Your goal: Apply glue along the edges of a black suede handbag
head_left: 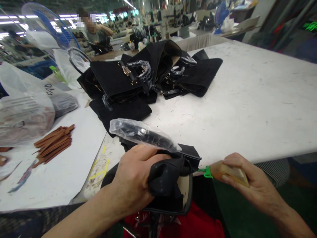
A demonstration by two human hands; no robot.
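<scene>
My left hand (pixel 136 175) is closed around the folded black fabric of a handbag (pixel 165 177) near the front of the table. A handle wrapped in clear plastic (pixel 146 134) sticks up just beyond my knuckles. The bag's open edge shows a beige inner side. In my right hand (pixel 244 172) is a yellowish squeeze bottle (pixel 226 172) with a green nozzle. Its thin tip points left at the bag's right edge; whether it touches I cannot tell. My left fingertips are hidden by the fabric.
Several black handbags (pixel 119 79) with plastic-wrapped handles lie piled on the white table (pixel 247 109). To the left are a bundle of brown strips (pixel 54 142) and clear plastic bags (pixel 22 109). A blue fan (pixel 56 26) and a person (pixel 96 33) are farther back.
</scene>
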